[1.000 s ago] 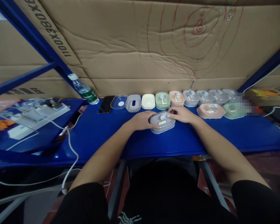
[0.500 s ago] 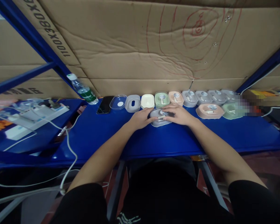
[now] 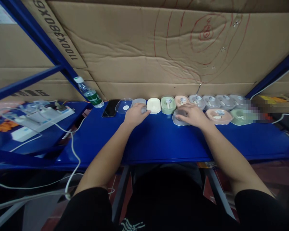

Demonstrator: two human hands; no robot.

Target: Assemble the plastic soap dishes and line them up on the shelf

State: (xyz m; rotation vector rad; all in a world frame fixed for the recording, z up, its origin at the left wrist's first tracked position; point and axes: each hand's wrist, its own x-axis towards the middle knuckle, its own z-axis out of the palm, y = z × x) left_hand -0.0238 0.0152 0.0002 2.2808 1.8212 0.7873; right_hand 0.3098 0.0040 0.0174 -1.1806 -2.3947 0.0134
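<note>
My right hand (image 3: pixel 192 115) curls over a small grey box with a clear lid (image 3: pixel 179 121), which sits on the table in front of the row. Its fingers hide much of the box. My left hand (image 3: pixel 135 114) reaches over a grey container (image 3: pixel 139 101), covering most of it, thumb pointing right and apart from the fingers. A cream tray (image 3: pixel 153 105) lies just right of that thumb. On the other side, a clear lid with a round white label (image 3: pixel 124 106) lies beside my left hand.
Behind my hands stand a green box (image 3: pixel 168 105), a peach box (image 3: pixel 182 100) and several grey boxes (image 3: pixel 211 102). Another peach box (image 3: pixel 218 116) lies at right. A phone (image 3: pixel 110 108) and a water bottle (image 3: pixel 90 93) are at left, near a power strip (image 3: pixel 43 123).
My right hand has slid the grey box to the right, towards the peach box. The left hand has let go of that box and moved left over the grey container.
</note>
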